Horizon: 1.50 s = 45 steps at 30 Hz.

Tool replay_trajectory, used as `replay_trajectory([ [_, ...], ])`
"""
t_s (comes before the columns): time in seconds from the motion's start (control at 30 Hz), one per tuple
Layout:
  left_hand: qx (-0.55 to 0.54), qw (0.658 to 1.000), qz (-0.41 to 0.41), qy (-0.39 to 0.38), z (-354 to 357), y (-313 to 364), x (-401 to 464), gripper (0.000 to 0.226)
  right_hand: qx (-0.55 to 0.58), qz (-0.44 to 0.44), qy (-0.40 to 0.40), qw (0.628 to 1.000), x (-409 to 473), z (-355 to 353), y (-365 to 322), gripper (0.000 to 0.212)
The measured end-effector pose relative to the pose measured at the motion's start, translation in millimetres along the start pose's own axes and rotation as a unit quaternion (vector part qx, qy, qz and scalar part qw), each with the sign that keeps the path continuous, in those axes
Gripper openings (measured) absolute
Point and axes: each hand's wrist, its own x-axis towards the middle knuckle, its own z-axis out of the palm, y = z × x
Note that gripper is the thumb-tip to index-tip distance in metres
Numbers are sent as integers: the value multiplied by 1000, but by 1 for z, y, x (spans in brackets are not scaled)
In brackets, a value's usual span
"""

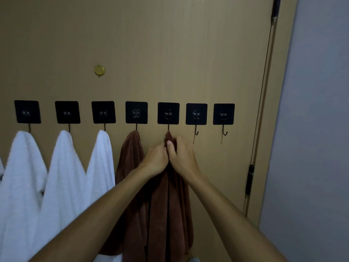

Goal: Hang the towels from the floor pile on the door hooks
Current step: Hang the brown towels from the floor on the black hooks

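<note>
While both arms reach up from the bottom of the view, the left hand (156, 159) and the right hand (182, 157) meet knuckle to knuckle just under the fifth hook (168, 127). Both grip the gathered top of a brown towel (170, 214): left fingers curled into the cloth from the left, right thumb pressed on the front, right fingers wrapped round the far side. The towel's peak sits right at the hook's lower end; whether it is actually caught on the hook cannot be told, the hands cover that spot. The rest of the cloth drops straight down between the forearms, out of view at the bottom edge.

Just to the left, a second brown towel (130, 167) hangs from the fourth hook (136, 126), its folds touching the held one lower down. Further left, three white towels (64, 176) hang from the first three hooks, side by side, edges overlapping.

To the right, two bare hooks (196, 132) stick out, each on a black square pad.

All seven pads sit in one row on a tan door (170, 53). A small brass peephole cover (99, 70) is above the third hook. Door edge and a grey wall (317, 129) on the right.
</note>
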Motion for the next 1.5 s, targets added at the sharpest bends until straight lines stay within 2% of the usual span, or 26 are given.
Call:
replay_trajectory([
  [0.07,-16,1000,-11,-23,5,-5,-5,39,-21,-9,4,1000,-5,2,3,29],
  [0.13,-45,998,-22,-31,11,-10,-11,38,-59,-9,6,998,-15,6,8,40],
  [0.27,-89,995,-34,-10,32,-20,-30,35,-69,2,34,997,-43,19,21,62],
  [0.4,-92,994,-42,38,62,-41,-52,42,38,38,-31,998,-75,34,36,51],
  [0.5,-91,993,-19,67,78,-51,-70,51,119,58,-68,989,-99,44,45,51],
  [0.67,-62,996,4,62,84,-54,-84,55,108,91,-87,986,-108,42,50,49],
  [0.73,-10,997,-23,73,76,-51,-79,48,64,84,-86,991,-106,38,50,48],
  [0.83,76,992,-39,92,57,-41,-66,32,-29,50,-71,996,-99,28,47,68],
  [0.87,89,991,-38,94,51,-39,-60,30,-50,41,-72,995,-94,23,44,68],
  [0.97,59,991,-61,107,37,-28,-49,31,-41,41,-75,995,-77,11,32,52],
  [1.1,-50,987,-59,139,38,-11,-46,32,40,53,-107,992,-67,10,20,53],
  [1.33,-26,993,-110,44,76,-36,-77,46,79,114,-186,973,-109,25,47,54],
  [1.5,-74,977,-195,-48,102,-62,-102,47,57,162,-220,960,-141,31,64,60],
])
